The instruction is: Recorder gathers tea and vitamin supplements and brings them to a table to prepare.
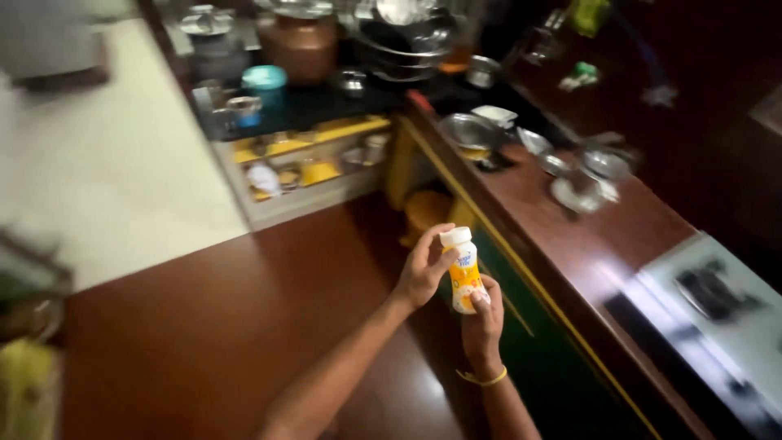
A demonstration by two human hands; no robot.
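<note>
Both forearms rise from the bottom of the frame, meeting at a small yellow bottle [465, 279] with a white cap [455, 236], held upright over the dark red-brown floor [204, 342] just off the edge of the wooden bench [586, 244]. Right hand [484, 319], a yellow band [482, 379] at its wrist, wraps the lower body of the bottle, fingers curled closed around it. Left hand [423, 267], at ten o'clock from the bottle, has its thumb and fingers pinched closed against the cap and neck.

Nothing sits beneath the bottle but bare floor, so a slip of the lower grip would likely send it down and rolling under the bench front. If the cap comes free with a jerk, whatever is inside could spill over the hands and the floor, which already looks glossy and would turn slick.

At one o'clock, steel bowls and lids [582, 175] crowd the bench top; an elbow swung wide could knock them. A stove [717, 293] lies at three o'clock. The view is blurred, so finer detail of the grip cannot be told.
</note>
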